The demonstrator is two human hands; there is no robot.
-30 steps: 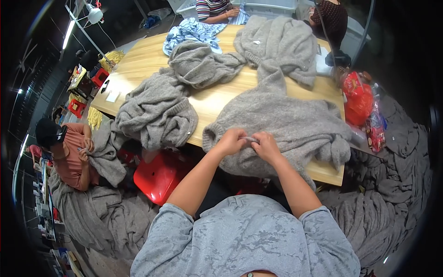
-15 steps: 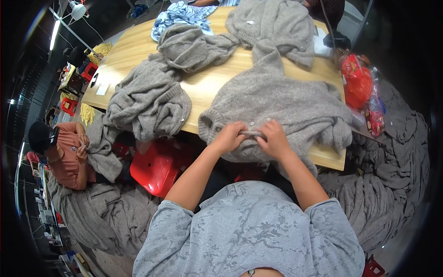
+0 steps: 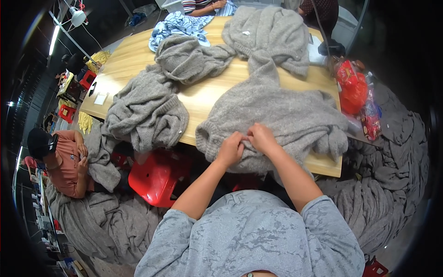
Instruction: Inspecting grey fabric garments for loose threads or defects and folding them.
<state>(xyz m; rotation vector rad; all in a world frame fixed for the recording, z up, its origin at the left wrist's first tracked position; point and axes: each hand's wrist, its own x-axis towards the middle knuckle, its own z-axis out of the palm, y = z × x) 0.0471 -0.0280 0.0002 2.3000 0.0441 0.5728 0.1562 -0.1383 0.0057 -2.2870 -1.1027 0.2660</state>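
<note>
A grey knit cardigan lies spread near the front edge of the wooden table, one sleeve reaching away from me. My left hand is closed on its front edge, near the ribbed band at the left. Right beside it, my right hand pinches the same edge, fingertips almost meeting the left ones. The bit of knit between the fingers is mostly hidden, and the buttons along that edge cannot be made out now.
More grey knits lie left and at the back of the table, near a blue-white striped cloth. Red plastic bags hang at the right edge. A red stool and a seated co-worker are at left; grey garments are heaped right.
My right hand has shifted left along the cardigan's edge, close against my left hand. The buttons seen before are now covered. The whole view has tilted slightly, showing more beyond the table's far side.
</note>
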